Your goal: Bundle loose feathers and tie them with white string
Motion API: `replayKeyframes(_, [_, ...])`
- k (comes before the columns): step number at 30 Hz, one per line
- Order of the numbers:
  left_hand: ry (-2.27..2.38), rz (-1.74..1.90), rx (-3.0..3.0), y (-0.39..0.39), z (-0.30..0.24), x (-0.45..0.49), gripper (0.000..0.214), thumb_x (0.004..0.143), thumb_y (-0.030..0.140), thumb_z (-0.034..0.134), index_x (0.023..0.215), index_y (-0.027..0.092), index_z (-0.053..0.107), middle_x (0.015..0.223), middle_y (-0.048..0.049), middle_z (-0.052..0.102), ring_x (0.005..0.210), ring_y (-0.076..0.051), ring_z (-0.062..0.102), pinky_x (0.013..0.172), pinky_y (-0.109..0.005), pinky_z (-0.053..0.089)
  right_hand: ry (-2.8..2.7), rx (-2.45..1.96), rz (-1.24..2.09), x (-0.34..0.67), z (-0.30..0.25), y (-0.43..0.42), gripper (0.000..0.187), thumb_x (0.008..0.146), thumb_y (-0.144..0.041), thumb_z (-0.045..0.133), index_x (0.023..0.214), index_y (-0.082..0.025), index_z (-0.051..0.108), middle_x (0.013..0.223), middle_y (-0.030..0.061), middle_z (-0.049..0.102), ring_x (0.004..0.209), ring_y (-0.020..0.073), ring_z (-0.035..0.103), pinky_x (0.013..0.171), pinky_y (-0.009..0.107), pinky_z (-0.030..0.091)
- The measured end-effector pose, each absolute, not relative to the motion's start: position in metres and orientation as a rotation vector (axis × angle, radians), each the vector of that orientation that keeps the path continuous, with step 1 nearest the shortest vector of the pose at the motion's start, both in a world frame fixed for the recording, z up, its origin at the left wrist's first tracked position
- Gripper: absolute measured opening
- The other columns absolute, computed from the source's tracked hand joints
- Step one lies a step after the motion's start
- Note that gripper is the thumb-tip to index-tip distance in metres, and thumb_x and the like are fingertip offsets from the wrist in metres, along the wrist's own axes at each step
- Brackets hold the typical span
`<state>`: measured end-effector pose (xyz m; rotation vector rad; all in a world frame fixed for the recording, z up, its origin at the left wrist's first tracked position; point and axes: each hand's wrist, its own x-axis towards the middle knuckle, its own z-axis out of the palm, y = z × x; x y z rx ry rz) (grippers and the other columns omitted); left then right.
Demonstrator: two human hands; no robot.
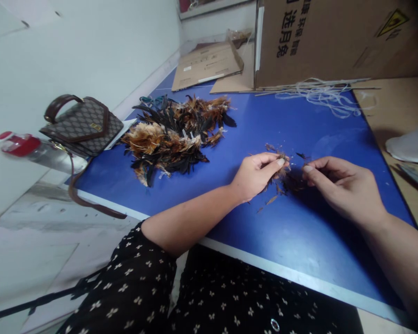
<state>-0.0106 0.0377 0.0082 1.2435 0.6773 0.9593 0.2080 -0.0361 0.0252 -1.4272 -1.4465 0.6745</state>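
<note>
My left hand (256,174) is closed, thumb against fingers, round a small bunch of brown feathers (282,170) above the blue table (285,260). Just to its right, my right hand (341,183) pinches with thumb and forefinger. A small dark feather (301,156) shows by those fingertips, and the pinch looks closed on it. Loose brown feathers (272,200) lie on the table under and between the hands. Further left spreads a large heap of brown, tan and black feathers (167,139), with a few small white pieces among them.
A patterned handbag (87,127) and a red-capped bottle (43,153) stand at the table's left edge. Flattened cardboard (209,65) and a large carton (334,41) are at the back. White strings (320,95) lie before the carton. A white object (411,144) is at right.
</note>
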Motion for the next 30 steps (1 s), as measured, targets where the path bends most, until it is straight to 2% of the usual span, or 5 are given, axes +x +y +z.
replayKeyframes(3, [0.713, 1.055, 1.319, 0.038, 0.002, -0.007, 0.018, 0.099, 0.034, 0.085, 0.093, 0.018, 0.089, 0.122, -0.0115, 0.084, 0.122, -0.02, 0.074, 0.124, -0.041, 0.051, -1.502, -1.405, 0.715, 0.205, 0.029, -0.037, 0.048, 0.096, -0.071, 0.083, 0.087, -0.024, 0.082, 0.075, 0.0038, 0.078, 0.067, 0.0178, 0.069, 0.068, 0.033, 0.058])
replayKeyframes(5, [0.742, 1.07, 1.347, 0.037, 0.0, -0.006, 0.017, 0.1, 0.032, 0.085, 0.092, 0.018, 0.088, 0.121, -0.0116, 0.084, 0.126, -0.022, 0.074, 0.129, -0.043, 0.048, -1.527, -1.385, 0.769, 0.202, 0.032, -0.038, 0.054, 0.095, -0.076, 0.081, 0.084, -0.024, 0.081, 0.074, 0.004, 0.077, 0.067, 0.0177, 0.068, 0.069, 0.032, 0.057])
replayKeyframes(22, [0.63, 1.02, 1.315, 0.026, 0.001, -0.001, 0.021, 0.099, 0.041, 0.087, 0.098, 0.02, 0.089, 0.117, -0.0085, 0.084, 0.122, -0.02, 0.075, 0.124, -0.041, 0.051, -1.398, -1.346, 0.997, 0.189, 0.029, -0.038, 0.061, 0.089, -0.083, 0.086, 0.08, -0.024, 0.08, 0.073, 0.0034, 0.075, 0.066, 0.0165, 0.065, 0.066, 0.03, 0.056])
replayKeyframes(27, [0.589, 0.919, 1.174, 0.025, 0.001, 0.002, 0.038, 0.094, 0.056, 0.091, 0.092, 0.019, 0.084, 0.096, -0.0048, 0.08, 0.096, -0.017, 0.072, 0.102, -0.037, 0.059, -1.489, -1.382, 0.99, 0.187, 0.029, -0.038, 0.064, 0.09, -0.088, 0.082, 0.078, -0.024, 0.08, 0.07, 0.0034, 0.076, 0.066, 0.0178, 0.065, 0.067, 0.031, 0.054])
replayKeyframes(30, [0.598, 0.896, 1.118, 0.025, 0.004, 0.0, 0.037, 0.094, 0.053, 0.092, 0.091, 0.018, 0.081, 0.098, -0.0044, 0.079, 0.095, -0.016, 0.071, 0.098, -0.034, 0.058, -1.523, -1.39, 0.978, 0.189, 0.026, -0.039, 0.065, 0.089, -0.087, 0.083, 0.08, -0.023, 0.08, 0.07, 0.003, 0.075, 0.066, 0.017, 0.064, 0.066, 0.03, 0.051])
